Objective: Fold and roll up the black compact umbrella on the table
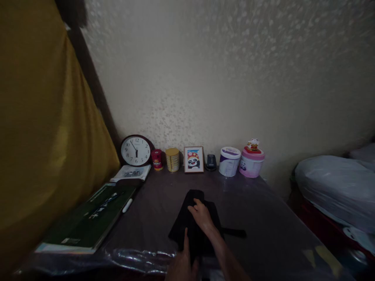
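A black fabric piece (183, 222) lies partly folded on the dark table, close to its front edge. From its right side a narrow black strap (234, 232) sticks out across the tabletop. My right hand (201, 216) rests on the upper middle of the fabric, thumb and index finger stretched out and apart. At the fabric's near edge, my left hand (183, 261) has its index finger extended flat over the cloth; its lower part is dim and cut off by the frame. What kind of article the fabric is, I cannot tell.
Along the wall stand a clock (136, 151), a red can (157, 160), a yellow tin (172, 160), a panda picture frame (193, 160), a dark device (211, 162) and two tubs (229, 162), one topped by a figurine (253, 145). A green book (88, 218) and white marker (127, 205) lie left.
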